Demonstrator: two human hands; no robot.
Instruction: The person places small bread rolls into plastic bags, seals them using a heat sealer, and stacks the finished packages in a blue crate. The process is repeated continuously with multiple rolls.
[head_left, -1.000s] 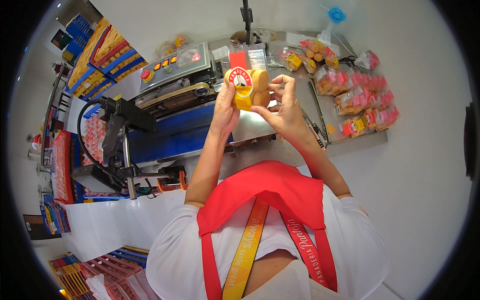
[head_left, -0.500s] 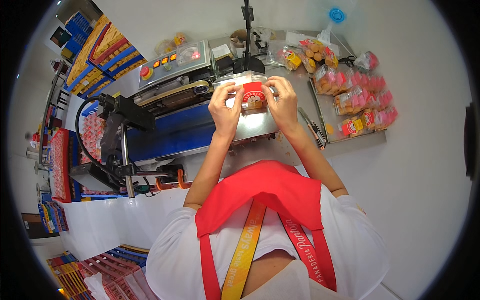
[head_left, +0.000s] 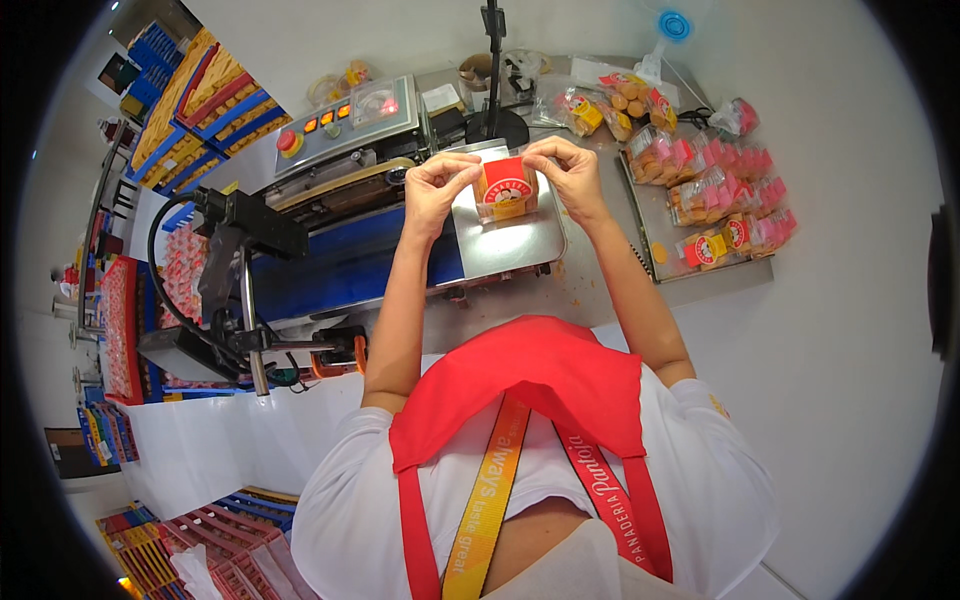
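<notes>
Between my hands is a clear plastic bag of biscuits (head_left: 512,210) with a red and yellow label, above a shiny metal plate (head_left: 490,258). My left hand (head_left: 434,198) pinches its upper left corner between thumb and fingers. On the other side, my right hand (head_left: 572,182) grips the upper right corner the same way. The bag's front, with the label, faces up toward me. Left of the plate runs a blue conveyor belt (head_left: 360,258), part of a sealing machine (head_left: 345,130) with lit orange switches and a red button.
At the right, a metal tray (head_left: 648,215) carries several packed biscuit bags (head_left: 700,200). More filled bags (head_left: 620,105) lie behind it. A black stand (head_left: 494,125) rises beyond the plate. At the left stand a black clamp-mounted device (head_left: 255,235) and stacked coloured crates (head_left: 215,110).
My hands have spread apart a little, to the bag's upper corners. The bag's loose clear top, upright above the label before, no longer stands up, and more of the label shows.
</notes>
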